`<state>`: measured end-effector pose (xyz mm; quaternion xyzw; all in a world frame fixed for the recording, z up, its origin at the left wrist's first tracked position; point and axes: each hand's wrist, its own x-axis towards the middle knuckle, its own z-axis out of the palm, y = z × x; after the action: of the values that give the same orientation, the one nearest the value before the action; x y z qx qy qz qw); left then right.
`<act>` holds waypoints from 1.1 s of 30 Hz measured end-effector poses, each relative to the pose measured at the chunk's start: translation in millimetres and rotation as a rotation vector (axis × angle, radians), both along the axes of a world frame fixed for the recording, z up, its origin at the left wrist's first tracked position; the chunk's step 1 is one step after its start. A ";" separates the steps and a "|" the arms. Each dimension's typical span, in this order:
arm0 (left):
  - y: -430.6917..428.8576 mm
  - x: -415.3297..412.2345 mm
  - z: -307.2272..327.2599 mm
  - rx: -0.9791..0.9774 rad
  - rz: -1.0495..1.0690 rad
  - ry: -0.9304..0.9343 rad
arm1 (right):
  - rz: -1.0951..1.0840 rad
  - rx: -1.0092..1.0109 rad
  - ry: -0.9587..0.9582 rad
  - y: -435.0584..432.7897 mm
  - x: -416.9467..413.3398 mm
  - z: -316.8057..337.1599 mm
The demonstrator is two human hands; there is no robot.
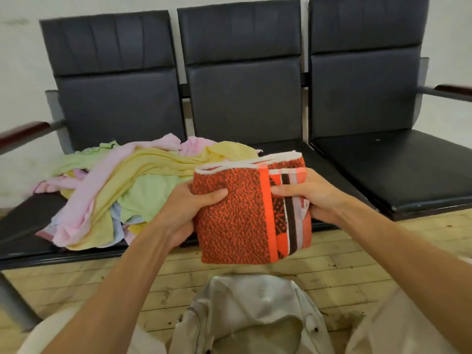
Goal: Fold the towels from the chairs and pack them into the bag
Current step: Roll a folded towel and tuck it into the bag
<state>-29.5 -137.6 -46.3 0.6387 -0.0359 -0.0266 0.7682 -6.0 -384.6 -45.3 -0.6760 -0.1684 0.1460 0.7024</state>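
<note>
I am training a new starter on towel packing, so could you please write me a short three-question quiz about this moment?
1. True or false: the folded red towel is held by both hands.
2. Multiple choice: where does the heap of pastel towels lie? A) on the left chair seat B) on the floor C) in the bag
3. Short answer: what sits on the floor directly below the hands?

Key:
1. True: the left hand grips its left edge and the right hand its striped right edge.
2. A.
3. The white bag, mouth open.
</note>
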 end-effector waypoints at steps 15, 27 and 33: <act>0.1 -19.6 3.5 0.243 -0.280 -0.192 | 0.110 -0.072 -0.134 -30.6 -8.0 4.8; 7.8 -20.6 6.7 0.129 -0.359 -0.004 | 0.174 -0.023 0.149 -30.4 -5.1 3.5; 1.3 -15.7 4.7 0.099 -0.232 -0.063 | -0.145 -0.138 -0.057 -7.9 -8.4 2.6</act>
<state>-45.1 -136.3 -41.6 0.6680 -0.1324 -0.0969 0.7258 -14.5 -392.6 -42.7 -0.7372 -0.1286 0.0866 0.6577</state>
